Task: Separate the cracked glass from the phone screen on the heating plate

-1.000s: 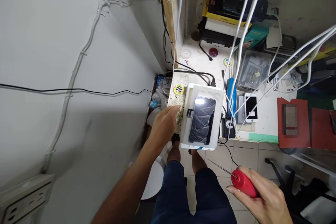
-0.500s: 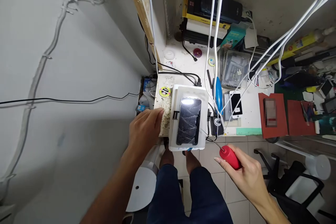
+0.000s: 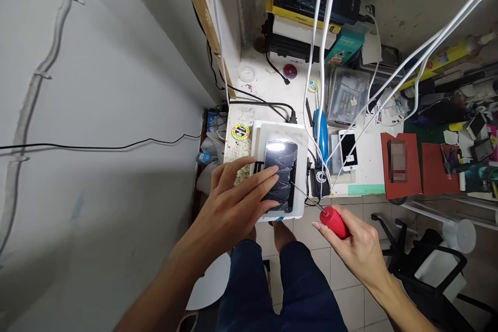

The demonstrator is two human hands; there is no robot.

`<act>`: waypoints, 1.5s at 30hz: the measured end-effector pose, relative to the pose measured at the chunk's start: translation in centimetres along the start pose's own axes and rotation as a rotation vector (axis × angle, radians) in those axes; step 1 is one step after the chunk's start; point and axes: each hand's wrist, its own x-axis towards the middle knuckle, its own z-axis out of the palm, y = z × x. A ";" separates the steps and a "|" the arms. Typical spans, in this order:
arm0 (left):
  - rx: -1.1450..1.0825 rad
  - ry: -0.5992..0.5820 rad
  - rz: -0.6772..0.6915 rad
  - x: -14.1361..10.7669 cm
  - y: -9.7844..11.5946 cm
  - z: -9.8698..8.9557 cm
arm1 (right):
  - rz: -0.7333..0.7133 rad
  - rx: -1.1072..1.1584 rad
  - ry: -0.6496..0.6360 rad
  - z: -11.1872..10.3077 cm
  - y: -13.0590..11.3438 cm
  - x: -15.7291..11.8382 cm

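Note:
A black phone (image 3: pixel 286 158) with a cracked, peeling screen lies on a pale flat plate (image 3: pixel 301 166) at the desk's front edge. My left hand (image 3: pixel 237 199) reaches over the plate from the left, its fingers spread and fingertips resting on the phone's screen. In my right hand (image 3: pixel 352 238) is the red handle of a thin metal tool (image 3: pixel 334 222). The tool's slender shaft points up and left, and its tip is at the right edge of the phone's screen.
White cables (image 3: pixel 322 36) hang down in front of the desk. Right of the plate are a blue tool (image 3: pixel 322 137), a black adapter (image 3: pixel 320 181), a white phone (image 3: pixel 348 150) and a red mat (image 3: pixel 412 181). Boxes (image 3: pixel 303 33) are stacked behind.
My left hand has moved right, opened out and come down onto the phone. The red-handled tool has moved slightly up and left, bringing its tip to the phone's edge.

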 end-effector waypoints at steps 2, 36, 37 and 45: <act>-0.001 -0.011 0.014 0.0 0.1 0.2 | -0.007 -0.016 0.010 0.0 -0.1 0.1; 0.019 0.006 0.006 0.2 0.0 0.5 | -0.103 0.032 -0.086 0.0 -0.4 -0.3; 0.021 0.006 0.007 0.2 0.0 0.5 | -0.105 0.030 -0.094 0.1 -0.3 -0.4; 0.026 0.011 0.008 0.1 -0.1 0.7 | -0.121 0.026 -0.114 0.1 0.1 -1.0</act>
